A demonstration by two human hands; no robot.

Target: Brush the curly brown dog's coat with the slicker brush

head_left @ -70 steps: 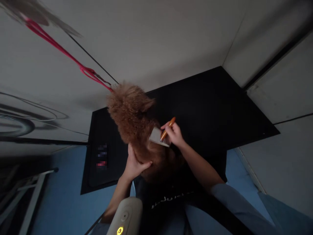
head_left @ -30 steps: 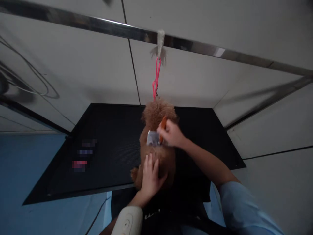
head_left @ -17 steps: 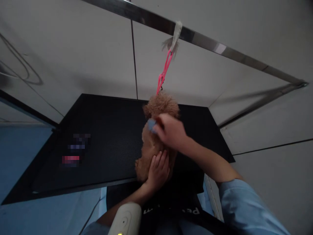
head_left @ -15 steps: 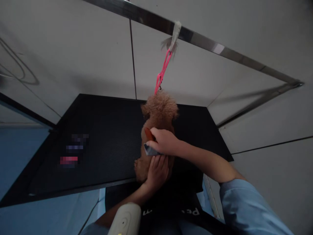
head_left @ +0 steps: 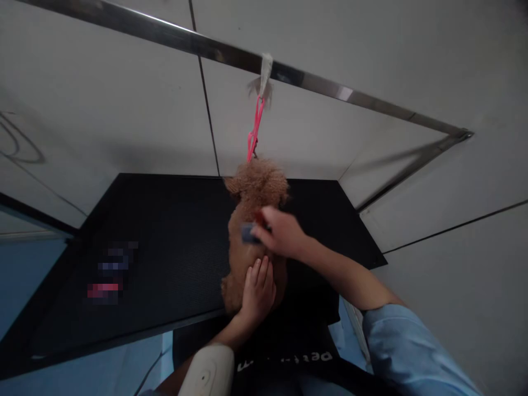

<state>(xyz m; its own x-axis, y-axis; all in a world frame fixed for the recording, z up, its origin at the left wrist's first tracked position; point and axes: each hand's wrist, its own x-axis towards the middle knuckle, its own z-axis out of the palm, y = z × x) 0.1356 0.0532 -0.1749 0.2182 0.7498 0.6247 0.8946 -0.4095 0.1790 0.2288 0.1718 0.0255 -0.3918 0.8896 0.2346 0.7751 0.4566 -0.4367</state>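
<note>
A brown curly-haired dog (head_left: pixel 239 242) is on a black grooming table, its back toward me and its head at the far side. My right hand (head_left: pixel 281 230) is closed round a slicker brush (head_left: pixel 249 233) with a reddish handle and a grey-blue head, over the upper back; motion blurs it, and I cannot tell whether the brush touches the coat. Lower down, my left hand (head_left: pixel 259 291) lies flat on the dog's back with fingers stretched out. From the dog's neck area a pink loop leash (head_left: pixel 254 129) runs up to a white tie (head_left: pixel 266 69).
The grooming table (head_left: pixel 173 236) stands against a pale panelled wall. A metal bar (head_left: pixel 305 77) crosses above the dog and holds the tie. A blurred-out patch (head_left: pixel 105 275) lies at the table's left. A white device (head_left: pixel 208 371) sits at my left forearm.
My right hand has lifted the brush from just beside my left hand up the back toward the dog's head, turning it. The left hand stays on the back. The camera view has shifted slightly.
</note>
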